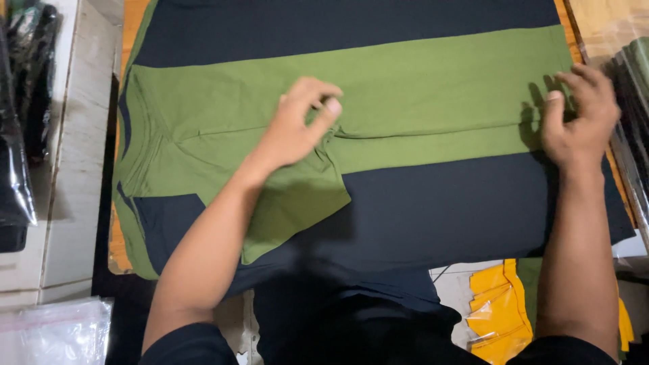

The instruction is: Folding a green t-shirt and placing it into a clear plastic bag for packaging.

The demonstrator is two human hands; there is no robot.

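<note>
An olive green shirt (419,94) lies spread and partly folded across a dark navy cloth (460,209) on a table. My left hand (297,125) hovers over the shirt's middle, fingers curled near a folded-in sleeve, and appears to hold nothing. My right hand (581,118) rests at the shirt's right edge, fingers pinching the green fabric there.
Clear plastic bags with dark garments (17,135) lie at the left, on a white surface (81,135). Yellow packaged items (500,311) lie at the lower right. More bagged dark items (632,88) sit at the right edge. An empty clear bag (54,331) is at bottom left.
</note>
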